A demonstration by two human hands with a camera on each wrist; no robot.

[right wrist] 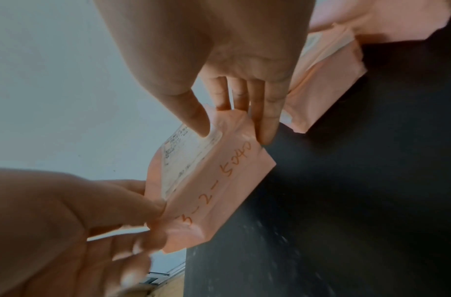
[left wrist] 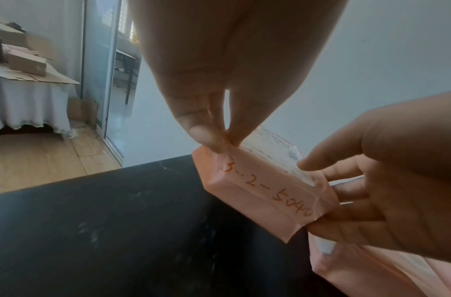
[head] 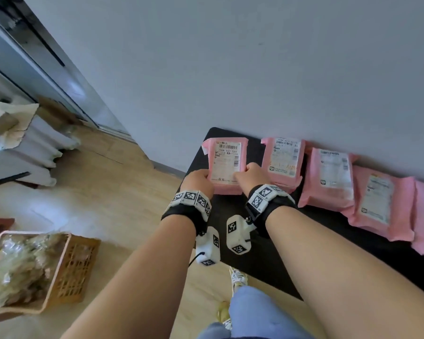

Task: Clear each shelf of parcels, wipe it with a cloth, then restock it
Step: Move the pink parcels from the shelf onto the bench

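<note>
A pink parcel (head: 227, 165) with a white shipping label sits at the left end of a black shelf (head: 233, 211), its near end lifted a little. My left hand (head: 198, 179) pinches its near left corner, thumb and fingertip meeting on the wrapping (left wrist: 220, 144). Over on the near right corner my right hand (head: 249, 176) grips it, thumb on the label and fingers under the edge (right wrist: 267, 128). The near side of the parcel (left wrist: 264, 193) bears handwritten orange numbers. Several more pink parcels (head: 283, 162) lie in a row to the right along the wall.
A grey wall (head: 255, 69) backs the shelf. On the wooden floor at the left stands an orange basket (head: 69, 270) full of clear wrapping. Cardboard boxes (left wrist: 28, 64) lie on a white-draped table by a glass door.
</note>
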